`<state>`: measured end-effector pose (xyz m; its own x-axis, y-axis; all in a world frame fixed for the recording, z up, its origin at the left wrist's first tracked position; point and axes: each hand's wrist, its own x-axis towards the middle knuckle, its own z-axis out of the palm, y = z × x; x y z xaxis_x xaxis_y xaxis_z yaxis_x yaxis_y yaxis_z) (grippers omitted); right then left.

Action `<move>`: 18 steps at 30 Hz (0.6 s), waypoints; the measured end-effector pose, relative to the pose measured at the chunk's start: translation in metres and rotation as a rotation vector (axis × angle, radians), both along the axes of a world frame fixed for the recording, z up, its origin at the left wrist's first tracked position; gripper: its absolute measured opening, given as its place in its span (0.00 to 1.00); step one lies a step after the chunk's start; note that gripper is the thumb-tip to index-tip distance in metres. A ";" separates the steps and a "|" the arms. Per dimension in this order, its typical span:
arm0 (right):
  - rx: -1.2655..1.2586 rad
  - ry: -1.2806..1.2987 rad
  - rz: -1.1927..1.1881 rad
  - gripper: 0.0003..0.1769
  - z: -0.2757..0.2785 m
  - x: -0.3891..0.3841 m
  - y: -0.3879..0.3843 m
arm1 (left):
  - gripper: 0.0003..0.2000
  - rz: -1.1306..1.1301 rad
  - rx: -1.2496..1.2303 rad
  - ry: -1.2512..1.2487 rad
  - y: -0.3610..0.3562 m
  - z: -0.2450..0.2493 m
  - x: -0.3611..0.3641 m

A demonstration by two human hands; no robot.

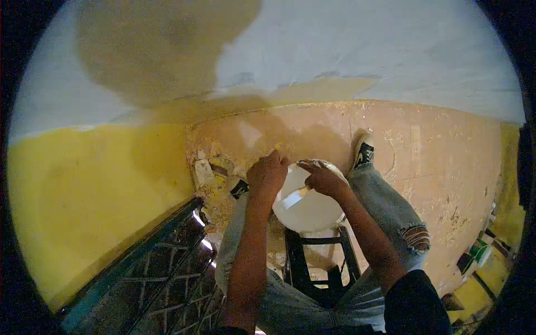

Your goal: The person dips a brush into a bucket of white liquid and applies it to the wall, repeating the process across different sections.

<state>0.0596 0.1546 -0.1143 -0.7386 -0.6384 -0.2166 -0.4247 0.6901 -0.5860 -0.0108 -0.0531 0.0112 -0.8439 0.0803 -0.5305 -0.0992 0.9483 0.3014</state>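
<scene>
Wht bucket [310, 215], ylw wall [84, 184]

The bucket [312, 215] sits on a stool [315, 262], under both hands. The left hand [268, 174] grips the bucket's far-left rim, and the right hand [322, 178] is over the rim just beside it. The wall [391, 50] stands beyond the hands. A shoe [363, 151] lies just right of the right hand. A metal grille [162, 273] is well left of the left hand, nearer the person.

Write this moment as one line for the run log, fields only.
left hand: closed on rim of white bucket | right hand: over white bucket, grasp unclear | white bucket: on black stool
</scene>
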 end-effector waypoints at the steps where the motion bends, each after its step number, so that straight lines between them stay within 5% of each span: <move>1: 0.002 0.001 0.002 0.06 -0.008 0.001 0.010 | 0.16 0.002 0.002 0.001 -0.009 -0.008 0.002; 3: -0.211 -0.440 -0.093 0.08 -0.022 -0.004 0.022 | 0.15 -0.123 0.076 0.282 -0.030 -0.028 0.003; 4: -0.212 -0.436 -0.091 0.08 -0.008 -0.012 0.020 | 0.15 -0.122 0.075 0.286 -0.029 -0.010 -0.005; 6: -0.280 -0.482 -0.222 0.08 0.016 -0.025 0.017 | 0.14 0.289 0.191 0.175 -0.029 0.029 -0.018; 7: -0.283 -0.483 -0.223 0.08 0.018 -0.030 0.010 | 0.14 0.286 0.188 0.175 -0.028 0.040 -0.021; 9: -0.477 -0.718 -0.670 0.11 0.017 -0.043 -0.010 | 0.12 0.377 0.184 0.227 -0.027 0.049 -0.024; 13: -0.501 -0.659 -0.917 0.13 -0.067 -0.068 -0.070 | 0.11 0.239 0.283 0.276 0.009 0.035 -0.008; 15: -0.784 -0.108 -1.015 0.15 -0.157 -0.073 -0.100 | 0.11 0.150 0.327 0.100 0.037 0.041 0.001; 16: -0.785 -0.112 -1.014 0.15 -0.156 -0.085 -0.108 | 0.11 0.129 0.388 0.113 0.048 0.039 0.011; 18: -0.532 -0.698 -1.157 0.16 -0.137 -0.114 -0.122 | 0.11 0.070 0.449 0.150 0.064 0.040 0.028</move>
